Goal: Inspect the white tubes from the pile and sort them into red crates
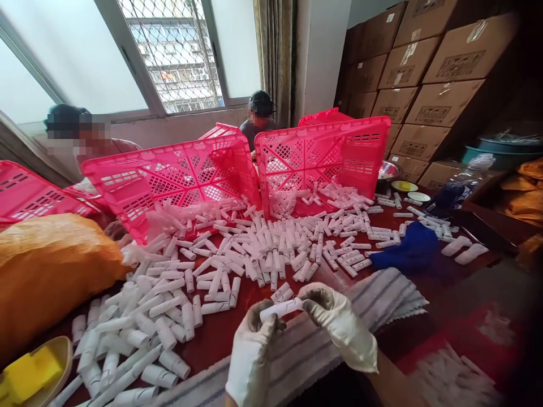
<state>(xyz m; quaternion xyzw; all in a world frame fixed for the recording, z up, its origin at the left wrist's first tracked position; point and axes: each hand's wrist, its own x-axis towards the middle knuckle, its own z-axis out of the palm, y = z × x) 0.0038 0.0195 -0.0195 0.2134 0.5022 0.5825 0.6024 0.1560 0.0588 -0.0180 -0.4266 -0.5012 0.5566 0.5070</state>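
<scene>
Pale gloves cover both hands, close up at the bottom. Left hand (251,353) is curled, with its thumb and fingers holding one white tube (280,310) near its left end. Right hand (339,319) pinches the other end of the same tube, so the tube lies between the two hands, over the far edge of a striped towel (309,362). It tips up a little toward the right. The towel is gray and white and lies along the near side of a dark red table (207,343). Lots and lots of other white tubes (275,261) lie in a big messy pile past the hands and off to the left. Many have thin dark marks on them. Two pink baskets (199,181) lie tipped on their sides behind the pile, with tubes in their mouths. On the left sits a fat orange bag (55,277), and near it a yellow sponge (34,370) sits in a tan dish (68,364). To the right are a bunched blue cloth (407,249) and a clear bottle (460,183). Brown boxes (436,107) are stacked high behind. Two people sit across the table, by a window (173,56).
</scene>
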